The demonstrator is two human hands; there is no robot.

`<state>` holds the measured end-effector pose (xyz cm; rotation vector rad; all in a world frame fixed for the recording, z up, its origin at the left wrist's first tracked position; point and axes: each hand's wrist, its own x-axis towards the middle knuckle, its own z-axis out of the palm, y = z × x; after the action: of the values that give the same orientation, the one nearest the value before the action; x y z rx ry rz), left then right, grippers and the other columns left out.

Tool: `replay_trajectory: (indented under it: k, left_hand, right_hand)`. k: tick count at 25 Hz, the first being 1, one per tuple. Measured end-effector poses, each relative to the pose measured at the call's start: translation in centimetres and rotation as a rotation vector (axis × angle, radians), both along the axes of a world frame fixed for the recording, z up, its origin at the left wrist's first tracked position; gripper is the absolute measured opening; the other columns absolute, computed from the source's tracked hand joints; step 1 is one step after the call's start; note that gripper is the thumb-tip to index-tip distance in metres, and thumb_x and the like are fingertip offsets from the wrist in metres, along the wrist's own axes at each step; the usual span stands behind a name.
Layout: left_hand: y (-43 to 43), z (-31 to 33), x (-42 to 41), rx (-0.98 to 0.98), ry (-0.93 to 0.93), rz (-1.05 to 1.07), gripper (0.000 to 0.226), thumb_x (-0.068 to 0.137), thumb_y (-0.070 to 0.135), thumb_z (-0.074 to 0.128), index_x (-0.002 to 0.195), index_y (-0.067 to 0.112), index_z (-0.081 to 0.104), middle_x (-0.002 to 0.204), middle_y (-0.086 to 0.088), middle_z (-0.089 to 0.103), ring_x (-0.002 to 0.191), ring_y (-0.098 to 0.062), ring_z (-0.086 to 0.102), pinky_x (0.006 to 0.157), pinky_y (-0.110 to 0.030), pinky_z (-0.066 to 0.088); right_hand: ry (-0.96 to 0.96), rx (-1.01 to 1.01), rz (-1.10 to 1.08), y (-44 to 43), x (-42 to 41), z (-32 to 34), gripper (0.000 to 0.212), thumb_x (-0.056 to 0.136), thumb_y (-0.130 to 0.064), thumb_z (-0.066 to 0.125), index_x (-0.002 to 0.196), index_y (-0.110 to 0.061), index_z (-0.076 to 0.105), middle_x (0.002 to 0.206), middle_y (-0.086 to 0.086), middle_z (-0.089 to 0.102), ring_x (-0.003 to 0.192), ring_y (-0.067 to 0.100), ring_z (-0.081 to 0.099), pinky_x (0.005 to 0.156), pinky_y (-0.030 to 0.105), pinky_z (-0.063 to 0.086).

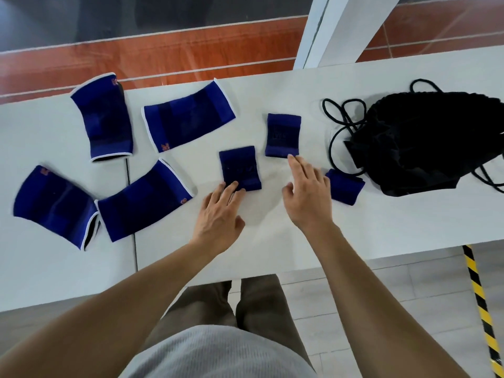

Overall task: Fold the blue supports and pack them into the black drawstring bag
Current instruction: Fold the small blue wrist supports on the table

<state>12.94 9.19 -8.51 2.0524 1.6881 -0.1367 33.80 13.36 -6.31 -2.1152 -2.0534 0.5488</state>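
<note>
- The white table [272, 241] spans the middle of the frame; a person stands at its near edge, both bare forearms reaching over it.
- Four large blue supports with white edging lie flat in the left half: one at upper left [105, 118], one right of it toward centre [188, 120], one at far left [54, 205], and one just beside that, touching or nearly touching it [144, 199].
- Three small blue supports lie near the centre: one [240, 167] below centre, one [283, 135] above and right of it, and one [345, 186] further right, partly hidden behind the right hand.
- The left hand [218, 214] is spread flat, palm down, fingertips resting on the lower edge of the centre small support. It grips nothing.
- The right hand [308, 195] is spread wide, palm down, fingertips at the lower right corner of the upper small support. It grips nothing.
- The black drawstring bag [425, 143] lies crumpled at the right edge of the frame, its cords [343, 115] looped loosely on the table to its left.
- The rightmost small support lies just beside the bag's lower left corner.
- No support is inside the bag as far as can be seen.
</note>
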Motion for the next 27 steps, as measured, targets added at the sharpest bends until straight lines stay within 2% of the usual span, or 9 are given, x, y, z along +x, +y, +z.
replay_trajectory:
  k: [3,5,8,12,15,18,21,24,27]
  left_hand:
    - [-1.2,0.3,-0.4,-0.035,-0.062,0.093,0.062,0.094,0.024,0.059,0.151,0.022,0.033,0.164,-0.001,0.025,0.153,-0.027,0.014,0.121,-0.043,0.020]
    - [-2.1,0.4,-0.8,-0.036,-0.074,0.122,0.063,0.093,0.023,0.059,0.151,0.022,0.034,0.164,0.000,0.025,0.154,-0.026,0.014,0.121,-0.041,0.020]
    - [-3.3,0.3,-1.4,-0.050,-0.084,0.136,0.065,0.093,0.022,0.059,0.152,0.023,0.032,0.165,0.001,0.023,0.154,-0.026,0.012,0.121,-0.041,0.019]
    - [-4.3,0.1,-2.1,-0.036,-0.066,0.113,0.065,0.092,0.018,0.056,0.152,0.024,0.033,0.164,0.001,0.024,0.153,-0.025,0.015,0.120,-0.039,0.022]
    - [-4.7,0.1,-2.7,-0.017,-0.046,0.078,0.064,0.091,0.018,0.055,0.151,0.022,0.036,0.162,-0.001,0.030,0.151,-0.027,0.021,0.118,-0.041,0.027]
    - [-5.5,0.2,-3.1,-0.008,-0.042,0.035,0.061,0.090,0.022,0.057,0.148,0.022,0.040,0.157,-0.002,0.036,0.146,-0.027,0.030,0.115,-0.042,0.032]
    - [-5.5,0.6,-3.1,-0.008,-0.053,-0.009,0.056,0.088,0.026,0.058,0.143,0.020,0.046,0.148,-0.004,0.044,0.134,-0.028,0.040,0.109,-0.042,0.037]
    - [-3.7,1.3,-3.3,0.031,-0.127,0.013,0.046,0.090,0.022,0.058,0.136,0.018,0.054,0.131,-0.003,0.054,0.115,-0.027,0.050,0.102,-0.038,0.042]
    - [-0.8,2.6,-3.1,-0.091,-0.360,0.283,0.041,0.096,0.019,0.053,0.137,0.021,0.051,0.126,0.002,0.057,0.103,-0.019,0.054,0.092,-0.031,0.045]
  right_hand:
    - [-0.016,-0.235,0.101,2.7,-1.7,-1.3,0.075,0.098,-0.029,0.046,0.162,-0.020,0.008,0.169,0.000,0.015,0.154,0.020,0.015,0.123,0.042,0.013]
    - [-0.050,-0.289,0.123,2.4,-1.8,-2.3,0.074,0.099,-0.033,0.044,0.162,-0.020,0.007,0.170,-0.001,0.011,0.156,0.018,0.007,0.125,0.043,0.008]
    - [-0.005,-0.186,0.089,-0.7,-2.2,-2.3,0.061,0.098,-0.033,0.047,0.155,-0.019,0.030,0.162,0.001,0.034,0.150,0.020,0.027,0.122,0.042,0.019]
    - [0.054,-0.058,0.062,-7.0,-2.8,-2.3,0.038,0.097,-0.024,0.056,0.134,-0.017,0.059,0.133,0.002,0.062,0.125,0.021,0.051,0.107,0.038,0.035]
    - [0.058,-0.028,-0.004,-9.1,-2.5,-2.8,0.034,0.096,-0.020,0.062,0.130,-0.015,0.064,0.129,0.004,0.064,0.120,0.024,0.055,0.101,0.039,0.041]
    - [-0.017,-0.013,-0.159,-8.3,-2.3,-2.6,0.041,0.093,-0.032,0.066,0.130,-0.015,0.060,0.124,0.008,0.060,0.111,0.028,0.056,0.092,0.043,0.044]
    - [-0.077,-0.186,-0.386,-6.7,-2.4,-2.4,0.045,0.091,-0.045,0.065,0.122,-0.013,0.056,0.124,0.011,0.054,0.110,0.030,0.052,0.093,0.043,0.040]
    - [0.167,-0.200,-0.529,-6.1,-2.2,-1.7,0.023,0.094,-0.028,0.064,0.110,-0.014,0.056,0.114,0.006,0.059,0.105,0.028,0.057,0.093,0.041,0.041]
    - [0.511,-0.109,-0.442,-6.2,-1.6,0.7,0.011,0.098,-0.017,0.062,0.104,-0.018,0.054,0.092,-0.008,0.064,0.086,0.010,0.064,0.076,0.028,0.053]
